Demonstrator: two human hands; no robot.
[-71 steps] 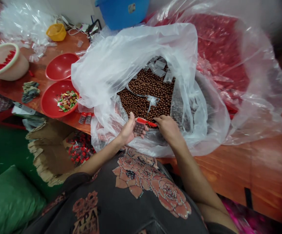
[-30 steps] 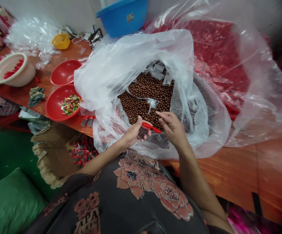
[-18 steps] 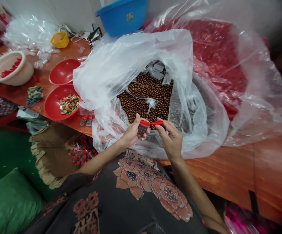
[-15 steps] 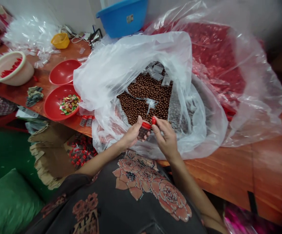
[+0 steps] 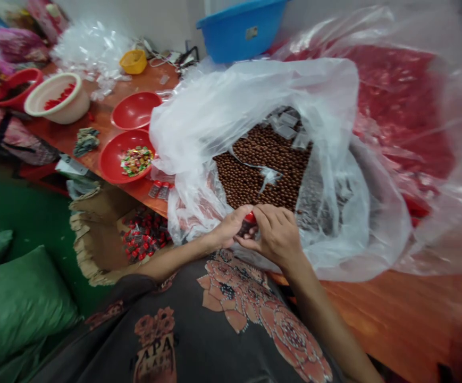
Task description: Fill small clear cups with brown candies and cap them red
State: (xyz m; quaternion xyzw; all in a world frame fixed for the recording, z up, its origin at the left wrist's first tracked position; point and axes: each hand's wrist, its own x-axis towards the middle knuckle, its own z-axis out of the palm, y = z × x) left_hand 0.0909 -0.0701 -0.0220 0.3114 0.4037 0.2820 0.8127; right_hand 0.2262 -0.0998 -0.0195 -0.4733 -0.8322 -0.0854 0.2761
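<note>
A small red-capped container (image 5: 246, 229) is gripped from both sides: my left hand (image 5: 227, 229) wraps its left, my right hand (image 5: 282, 234) curls in, touching the red cap (image 5: 250, 217). My forearms (image 5: 183, 259) angle inward, before a plastic bag (image 5: 310, 80) of brown balls (image 5: 250, 181).
</note>
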